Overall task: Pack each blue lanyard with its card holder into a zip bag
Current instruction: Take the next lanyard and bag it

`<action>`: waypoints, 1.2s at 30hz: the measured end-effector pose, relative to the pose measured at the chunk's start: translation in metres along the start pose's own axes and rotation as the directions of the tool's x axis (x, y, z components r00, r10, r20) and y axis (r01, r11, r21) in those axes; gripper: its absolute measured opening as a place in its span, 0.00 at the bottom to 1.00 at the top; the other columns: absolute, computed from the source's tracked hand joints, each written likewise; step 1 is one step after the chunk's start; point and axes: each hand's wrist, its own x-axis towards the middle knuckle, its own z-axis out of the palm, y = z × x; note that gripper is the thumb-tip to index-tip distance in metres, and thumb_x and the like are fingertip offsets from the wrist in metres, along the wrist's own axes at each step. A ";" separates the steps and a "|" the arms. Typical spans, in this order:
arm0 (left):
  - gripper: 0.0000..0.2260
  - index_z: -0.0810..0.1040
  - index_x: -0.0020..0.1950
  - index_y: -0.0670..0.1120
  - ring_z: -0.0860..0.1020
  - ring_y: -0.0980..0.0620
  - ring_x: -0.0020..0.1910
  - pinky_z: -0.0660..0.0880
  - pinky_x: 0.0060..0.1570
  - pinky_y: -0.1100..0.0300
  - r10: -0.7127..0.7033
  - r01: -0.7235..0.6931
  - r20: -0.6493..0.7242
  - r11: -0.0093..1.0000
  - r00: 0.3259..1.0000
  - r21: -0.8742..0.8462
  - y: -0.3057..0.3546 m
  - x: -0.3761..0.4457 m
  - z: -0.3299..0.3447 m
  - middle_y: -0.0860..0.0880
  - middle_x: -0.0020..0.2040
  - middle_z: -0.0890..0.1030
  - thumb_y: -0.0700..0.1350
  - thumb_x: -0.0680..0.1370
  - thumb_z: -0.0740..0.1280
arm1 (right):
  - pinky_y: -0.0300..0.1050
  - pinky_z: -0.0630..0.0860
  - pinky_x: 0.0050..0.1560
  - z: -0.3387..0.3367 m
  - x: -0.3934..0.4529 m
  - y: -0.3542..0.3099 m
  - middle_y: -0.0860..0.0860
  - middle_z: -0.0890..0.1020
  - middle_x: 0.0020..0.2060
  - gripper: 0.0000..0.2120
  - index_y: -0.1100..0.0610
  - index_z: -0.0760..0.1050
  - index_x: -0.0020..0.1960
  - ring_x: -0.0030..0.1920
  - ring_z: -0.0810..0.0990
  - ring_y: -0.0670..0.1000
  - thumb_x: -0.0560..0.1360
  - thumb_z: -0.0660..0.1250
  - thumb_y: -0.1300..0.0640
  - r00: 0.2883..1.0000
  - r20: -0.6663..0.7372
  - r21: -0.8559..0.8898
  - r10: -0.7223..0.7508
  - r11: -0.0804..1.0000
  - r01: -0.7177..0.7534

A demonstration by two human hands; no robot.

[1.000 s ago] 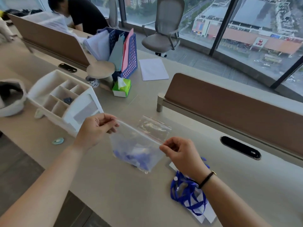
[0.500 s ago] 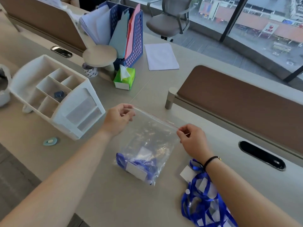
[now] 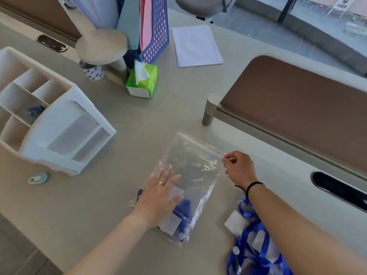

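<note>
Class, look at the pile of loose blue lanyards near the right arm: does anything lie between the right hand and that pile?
Nothing visible does. The right hand pinches the zip bag at its top corner. The loose lanyards lie on the desk beside and partly under the right forearm, with no object between.

lanyard pile (image 3: 258,255) cut off below, left hand (image 3: 160,197) hiding bagged lanyard (image 3: 183,209)

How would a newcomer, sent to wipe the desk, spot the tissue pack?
Find the blue lattice file holder at the beige desk's far side. The green tissue pack lies just before it, a white tissue sticking out; nothing else nearby is green.
</note>
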 end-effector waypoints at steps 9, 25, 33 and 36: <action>0.33 0.47 0.81 0.57 0.40 0.47 0.80 0.40 0.75 0.44 -0.047 0.058 -0.062 0.977 0.997 0.204 0.002 0.010 0.045 0.52 0.81 0.42 0.70 0.78 0.43 | 0.47 0.77 0.48 0.024 0.004 0.014 0.51 0.80 0.47 0.11 0.52 0.75 0.57 0.48 0.80 0.54 0.75 0.66 0.55 0.998 -0.065 -0.061 0.024 0.998 -0.028; 0.34 0.46 0.81 0.57 0.38 0.47 0.80 0.40 0.76 0.43 -0.039 0.063 -0.113 0.975 0.993 0.211 0.001 0.013 0.058 0.51 0.82 0.42 0.67 0.77 0.48 | 0.54 0.37 0.76 0.094 -0.083 0.061 0.47 0.45 0.80 0.28 0.45 0.45 0.79 0.79 0.39 0.49 0.81 0.35 0.39 0.849 0.348 -0.541 -0.397 0.655 0.528; 0.35 0.42 0.80 0.59 0.35 0.48 0.79 0.38 0.77 0.42 -0.044 0.061 -0.093 0.980 0.995 0.188 0.001 0.013 0.058 0.52 0.81 0.37 0.69 0.76 0.45 | 0.54 0.32 0.76 0.079 -0.083 0.050 0.44 0.34 0.77 0.29 0.41 0.38 0.78 0.77 0.31 0.46 0.81 0.40 0.36 0.850 0.436 -0.533 -0.295 0.677 0.508; 0.37 0.38 0.79 0.59 0.33 0.49 0.79 0.33 0.76 0.45 -0.073 0.087 -0.076 0.975 0.994 0.205 0.004 0.012 0.054 0.53 0.80 0.35 0.73 0.74 0.39 | 0.54 0.31 0.76 0.063 -0.095 0.047 0.46 0.33 0.77 0.32 0.40 0.38 0.78 0.77 0.30 0.49 0.80 0.46 0.34 0.871 0.392 -0.496 -0.298 0.729 0.472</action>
